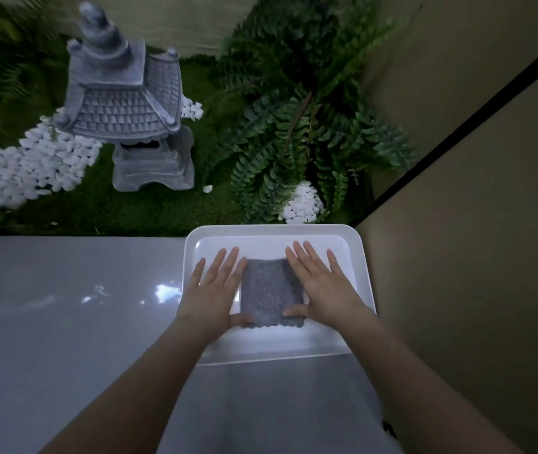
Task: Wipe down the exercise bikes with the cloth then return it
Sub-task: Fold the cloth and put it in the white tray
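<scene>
Two flat hands with straight fingers grip nothing, the left hand [213, 286] and right hand [323, 283] touching each side of the folded grey cloth [270, 290] inside the white tray [274, 229]; it is probably best to keep it neat and in the tray's middle.

Tray [270, 229] sits on ledge [64, 306], at its far right end, beside wall [473, 273]. Cloth [270, 290] lies in tray, mid. Left hand [215, 286] lies flat at cloth's left edge, right hand [323, 283] at its right edge; both thumbs on cloth's near edge. Behind ledge: lantern [130, 103] far left, pebbles [31, 165] to its left, fern [293, 132] behind tray.
</scene>
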`<state>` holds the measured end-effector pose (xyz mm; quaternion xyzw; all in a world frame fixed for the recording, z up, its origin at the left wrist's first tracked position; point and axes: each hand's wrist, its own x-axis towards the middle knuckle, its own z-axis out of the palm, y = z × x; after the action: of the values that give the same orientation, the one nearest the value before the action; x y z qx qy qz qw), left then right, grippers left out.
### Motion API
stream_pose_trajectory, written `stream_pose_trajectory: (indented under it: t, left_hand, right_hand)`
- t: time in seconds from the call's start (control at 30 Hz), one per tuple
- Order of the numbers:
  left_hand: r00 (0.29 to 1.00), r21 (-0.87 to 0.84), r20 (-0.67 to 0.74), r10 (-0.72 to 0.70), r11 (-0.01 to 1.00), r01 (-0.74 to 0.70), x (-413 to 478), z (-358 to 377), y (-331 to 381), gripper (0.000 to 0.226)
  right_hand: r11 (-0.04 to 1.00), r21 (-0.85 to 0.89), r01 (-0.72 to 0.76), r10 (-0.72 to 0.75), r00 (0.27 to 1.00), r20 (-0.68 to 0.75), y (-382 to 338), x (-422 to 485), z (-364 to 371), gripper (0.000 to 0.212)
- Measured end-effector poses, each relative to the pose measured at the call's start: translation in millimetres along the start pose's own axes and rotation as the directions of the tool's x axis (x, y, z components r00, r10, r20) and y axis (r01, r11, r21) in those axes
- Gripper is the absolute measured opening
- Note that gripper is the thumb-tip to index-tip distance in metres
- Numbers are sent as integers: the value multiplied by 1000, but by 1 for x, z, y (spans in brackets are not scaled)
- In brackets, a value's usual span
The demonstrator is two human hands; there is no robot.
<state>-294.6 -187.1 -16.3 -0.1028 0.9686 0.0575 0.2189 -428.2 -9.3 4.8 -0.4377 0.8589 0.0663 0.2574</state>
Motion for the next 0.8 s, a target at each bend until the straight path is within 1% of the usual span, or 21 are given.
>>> stream_pose_trajectory:
  t: [0.1,0.17,0.23,0.37,0.47,0.53,0.63,0.7,0.8]
  left_hand:
    - [998,13,6,-60,998,60,-13,-30,-4,97]
    - [996,-1,11,-85,996,85,-19,-53,-5,93]
    - [994,-26,-3,-105,994,105,-25,-79,-7,92]
    - [986,-74,-76,-146,987,141,-47,-139,-13,93]
    - [982,-84,-115,-151,986,141,-68,-193,-15,91]
    - [976,-130,-152,-155,982,136,-85,-232,-18,89]
    - [950,-135,-266,-161,982,129,-108,-293,-29,89]
    - [940,-134,-301,-158,983,122,-124,-333,-36,86]
    - [931,-184,-327,-164,977,108,-148,-388,-40,82]
  right_hand:
    - [998,48,-48,50,998,-44,-13,-14,-33,95]
    - [993,86,-87,92,994,-61,-21,-22,-56,83]
    - [988,101,-119,127,989,-81,-29,-31,-81,76]
    - [982,118,-147,166,972,-167,-41,-52,-136,78]
    - [980,137,-142,171,957,-235,-49,-72,-184,83]
    - [981,137,-136,169,948,-268,-53,-88,-220,87]
    - [982,138,-127,167,930,-328,-55,-114,-275,91]
    - [982,138,-130,173,912,-371,-57,-133,-310,90]
    - [984,137,-112,161,893,-421,-65,-158,-358,85]
